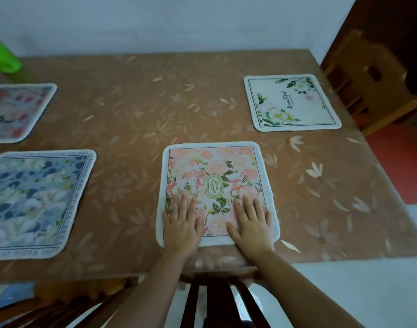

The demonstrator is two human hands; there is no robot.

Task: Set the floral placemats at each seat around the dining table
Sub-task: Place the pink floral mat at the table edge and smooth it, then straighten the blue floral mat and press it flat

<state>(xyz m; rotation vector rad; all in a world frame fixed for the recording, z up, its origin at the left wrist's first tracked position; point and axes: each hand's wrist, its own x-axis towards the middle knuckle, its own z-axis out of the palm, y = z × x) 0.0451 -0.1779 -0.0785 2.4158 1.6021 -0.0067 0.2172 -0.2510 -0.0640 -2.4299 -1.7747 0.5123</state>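
Both hands, left point(182, 222) and right point(250, 223), press flat, fingers straight, on the pink placemat's point(217, 176) near edge.

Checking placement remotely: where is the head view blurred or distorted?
Head view: sharp at the pink Garden placemat; left side smeared, with the green object and far-left placemat soft; wide-angle lens bows the edges of the table; lighting even, no hard shadows.

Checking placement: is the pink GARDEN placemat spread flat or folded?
Spread flat. The pink GARDEN placemat lies open on the table, print and white border showing, no fold; left hand and right hand press flat on it.
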